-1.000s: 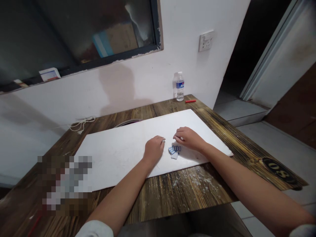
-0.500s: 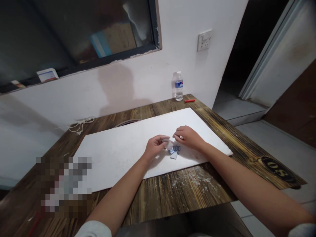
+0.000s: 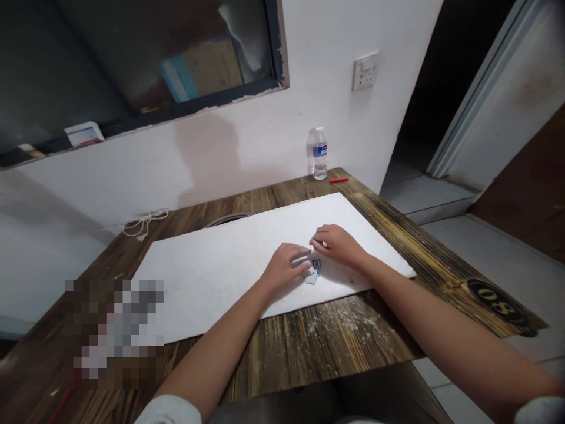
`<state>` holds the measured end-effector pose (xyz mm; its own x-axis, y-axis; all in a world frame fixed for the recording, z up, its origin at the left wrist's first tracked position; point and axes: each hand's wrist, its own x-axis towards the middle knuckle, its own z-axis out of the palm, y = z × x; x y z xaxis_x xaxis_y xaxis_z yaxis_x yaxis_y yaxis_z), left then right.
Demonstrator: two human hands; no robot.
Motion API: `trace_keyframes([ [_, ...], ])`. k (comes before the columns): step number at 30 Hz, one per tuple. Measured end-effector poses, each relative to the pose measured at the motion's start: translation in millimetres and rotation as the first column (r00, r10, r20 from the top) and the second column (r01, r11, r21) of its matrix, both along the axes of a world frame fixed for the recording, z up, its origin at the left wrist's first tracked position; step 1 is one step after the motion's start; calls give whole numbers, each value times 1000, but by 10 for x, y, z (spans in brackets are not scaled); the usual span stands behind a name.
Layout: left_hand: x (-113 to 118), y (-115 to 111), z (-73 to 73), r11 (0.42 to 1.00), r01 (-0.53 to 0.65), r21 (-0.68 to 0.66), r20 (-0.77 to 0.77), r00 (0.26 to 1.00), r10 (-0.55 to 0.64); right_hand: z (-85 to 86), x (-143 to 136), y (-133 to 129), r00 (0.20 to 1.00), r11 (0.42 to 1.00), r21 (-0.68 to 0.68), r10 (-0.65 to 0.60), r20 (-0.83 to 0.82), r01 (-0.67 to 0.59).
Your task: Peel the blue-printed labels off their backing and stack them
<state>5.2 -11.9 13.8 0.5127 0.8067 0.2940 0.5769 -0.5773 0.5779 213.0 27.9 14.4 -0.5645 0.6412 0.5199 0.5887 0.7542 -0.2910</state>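
My left hand (image 3: 288, 266) is over the white board, its thumb and fingers apart. Its fingertips are close to a small heap of white pieces with blue markings (image 3: 311, 277); whether they touch it I cannot tell. Just beyond the heap are small dark-blue rectangular outlines (image 3: 316, 263), partly covered by my left fingers. My right hand (image 3: 338, 244) is to the right of them, with thumb and fingertips pinched together low over the board. Anything between those fingertips is too small to make out.
The white board (image 3: 212, 271) lies on a dark wooden table (image 3: 282, 359) with white crumbs near its front edge. A water bottle (image 3: 320, 154) and a red stick-like object (image 3: 339, 180) are at the back. A white cable (image 3: 145, 222) lies back left. A blurred patch hides the front left.
My left hand has moved slightly right and opened, and the whitish piece in its fingers no longer shows there. It now covers more of the blue outlines. My right hand has barely moved.
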Motion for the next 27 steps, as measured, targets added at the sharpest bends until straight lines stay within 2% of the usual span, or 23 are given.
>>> trace_keyframes([
  [4,13,-37,53,983,179,45,-165,972,-169,2,3,1,1000,1000,-17,-6,-15,5],
  [7,29,-55,52,975,211,66,-187,963,-196,6,-2,-6,1000,1000,-15,-14,-18,14],
  [16,14,-31,-99,993,57,105,-102,994,-46,24,5,-6,1000,1000,-8,-26,-9,26],
  [21,29,-74,-36,977,-151,148,-187,966,178,42,5,-11,1000,1000,-4,-28,-6,28],
  [23,30,-77,-9,974,-161,157,-235,952,195,47,3,-17,999,999,2,-33,-5,33],
  [27,13,-52,-22,982,-72,173,-248,962,114,42,-5,-21,999,999,26,-39,0,39],
])
